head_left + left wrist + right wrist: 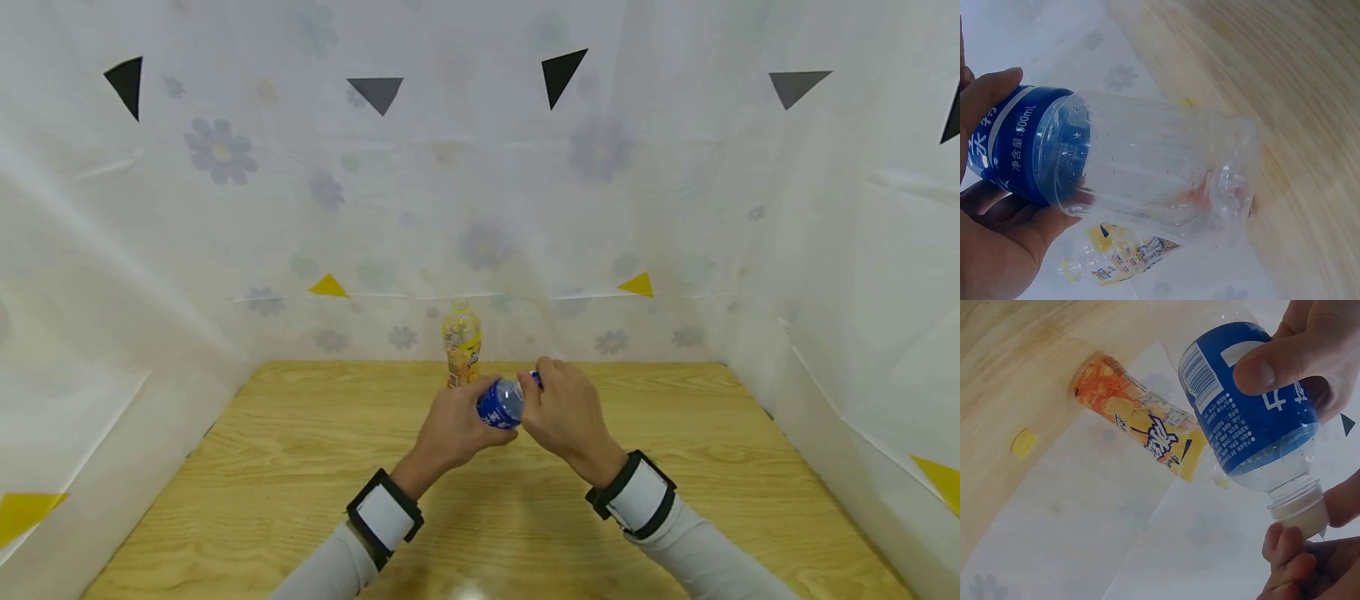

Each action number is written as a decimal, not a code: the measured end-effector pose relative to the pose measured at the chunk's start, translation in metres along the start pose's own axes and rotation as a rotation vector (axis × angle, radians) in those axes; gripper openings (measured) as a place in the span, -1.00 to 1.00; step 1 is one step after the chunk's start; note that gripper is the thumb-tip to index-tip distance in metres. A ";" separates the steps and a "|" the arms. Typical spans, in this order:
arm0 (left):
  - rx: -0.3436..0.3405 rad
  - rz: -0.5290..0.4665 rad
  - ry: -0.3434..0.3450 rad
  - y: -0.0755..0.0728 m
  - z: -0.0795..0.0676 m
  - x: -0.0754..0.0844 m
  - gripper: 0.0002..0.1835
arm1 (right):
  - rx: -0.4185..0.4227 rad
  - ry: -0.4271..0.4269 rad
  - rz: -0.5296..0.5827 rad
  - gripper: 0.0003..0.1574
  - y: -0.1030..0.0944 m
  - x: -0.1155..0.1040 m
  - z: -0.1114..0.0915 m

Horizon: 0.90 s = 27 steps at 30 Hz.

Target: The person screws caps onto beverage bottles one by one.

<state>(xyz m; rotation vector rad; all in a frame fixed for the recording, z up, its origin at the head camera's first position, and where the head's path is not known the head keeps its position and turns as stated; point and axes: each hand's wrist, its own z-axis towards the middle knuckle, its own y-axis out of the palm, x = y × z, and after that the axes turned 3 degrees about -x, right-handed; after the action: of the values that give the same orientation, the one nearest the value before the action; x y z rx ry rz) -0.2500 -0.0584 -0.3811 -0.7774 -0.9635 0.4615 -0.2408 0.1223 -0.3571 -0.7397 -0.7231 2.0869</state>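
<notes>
My left hand [453, 427] grips a clear plastic bottle with a blue label [498, 405] around the label and holds it tilted above the table. In the left wrist view the see-through lower part of the bottle [1141, 165] sticks out past that hand, with no drink visible in it. At the bottle's neck, my right hand [567, 414] pinches the whitish cap [1305, 511] between thumb and fingers. The cap sits on the neck; how tightly cannot be told. Behind my left hand stands a yellow-and-orange labelled drink bottle [461, 342], upright and without a cap.
A loose yellow cap [1024, 443] lies on the wooden table [315, 467], close to the yellow-labelled bottle. White flowered sheeting [480, 192] with black, grey and yellow triangles rises behind the table and at both sides.
</notes>
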 end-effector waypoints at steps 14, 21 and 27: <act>-0.012 0.001 -0.004 -0.001 0.000 -0.006 -0.21 | -0.125 0.089 0.124 -0.69 -0.005 0.000 -0.001; -0.039 -0.027 -0.014 -0.006 0.003 -0.007 -0.20 | -0.271 0.102 0.153 -0.58 -0.018 -0.010 -0.001; -0.053 -0.056 -0.019 -0.009 0.004 -0.006 -0.19 | -0.223 0.093 0.160 -0.67 -0.018 -0.011 -0.001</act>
<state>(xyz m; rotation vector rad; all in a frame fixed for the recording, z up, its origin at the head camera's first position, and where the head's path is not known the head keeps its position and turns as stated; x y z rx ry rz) -0.2563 -0.0668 -0.3769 -0.7933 -1.0159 0.3970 -0.2256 0.1230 -0.3430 -1.0414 -0.8781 2.1191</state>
